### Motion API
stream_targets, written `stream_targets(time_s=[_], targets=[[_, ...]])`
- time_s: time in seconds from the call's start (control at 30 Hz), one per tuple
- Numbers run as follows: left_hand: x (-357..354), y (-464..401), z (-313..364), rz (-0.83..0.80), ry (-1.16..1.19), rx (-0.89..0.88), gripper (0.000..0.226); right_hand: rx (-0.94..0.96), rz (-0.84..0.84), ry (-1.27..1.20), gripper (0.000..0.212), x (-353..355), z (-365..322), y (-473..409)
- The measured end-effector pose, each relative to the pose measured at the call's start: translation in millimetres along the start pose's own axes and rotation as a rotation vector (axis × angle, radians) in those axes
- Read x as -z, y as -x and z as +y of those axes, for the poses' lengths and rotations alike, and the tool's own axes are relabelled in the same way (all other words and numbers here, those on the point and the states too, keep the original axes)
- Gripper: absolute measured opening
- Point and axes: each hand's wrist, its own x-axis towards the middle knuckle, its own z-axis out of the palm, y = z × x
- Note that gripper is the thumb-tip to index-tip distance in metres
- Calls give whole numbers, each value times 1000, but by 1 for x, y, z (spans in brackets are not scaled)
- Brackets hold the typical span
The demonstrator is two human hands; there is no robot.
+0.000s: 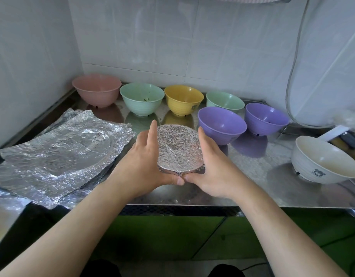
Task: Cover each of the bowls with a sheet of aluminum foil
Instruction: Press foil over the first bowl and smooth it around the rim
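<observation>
On the steel counter (252,166), a stack of crinkled foil sheets (58,154) lies at the left, and seven uncovered bowls stand along the back and right: pink (96,89), green (142,98), yellow (183,99), pale green (224,99), two purple (221,124) (265,117) and white (322,160). Near the front edge, the foil-covered bowl (178,148) sits between both hands. The left hand (146,162) and right hand (214,166) cup its sides, fingers extended along the rim, thumbs meeting at the near edge.

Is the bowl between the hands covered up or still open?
Covered. Crinkled foil lies across the whole top of the bowl, folded over its rim, with both hands cupping its sides.
</observation>
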Motion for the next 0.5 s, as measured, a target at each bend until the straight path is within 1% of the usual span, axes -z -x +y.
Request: stream_targets(time_s=[0.3,0.5], targets=[[-6,0,5,51,-4,37,171,-18,-35,-93,129,-6,2,-4],[-6,0,7,35,41,50,170,11,-52,-92,130,-8,9,-4]])
